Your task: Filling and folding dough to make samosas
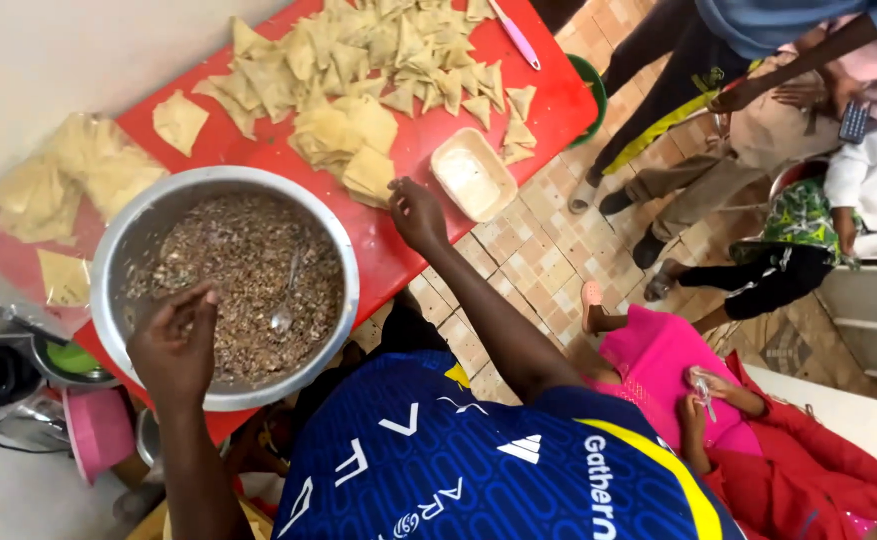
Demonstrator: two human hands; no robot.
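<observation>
A big steel bowl (124,250) of brown minced filling (249,270) stands on the red table (399,250), with a spoon (284,315) lying in the filling. My left hand (174,345) hovers over the bowl's near rim with its fingers curled down into the filling. What is under them is hidden. My right hand (417,213) reaches to the stack of pale pastry sheets (349,140) and pinches the edge of the nearest sheet (371,175). Many folded triangular pastries (399,50) lie further back.
A small white tub of paste (472,175) sits right of the stack, and a pink-handled tool (515,33) lies at the far edge. More sheets lie in clear plastic (59,190) at the left. Other people (759,130) sit on the tiled floor at the right, one in pink (659,360).
</observation>
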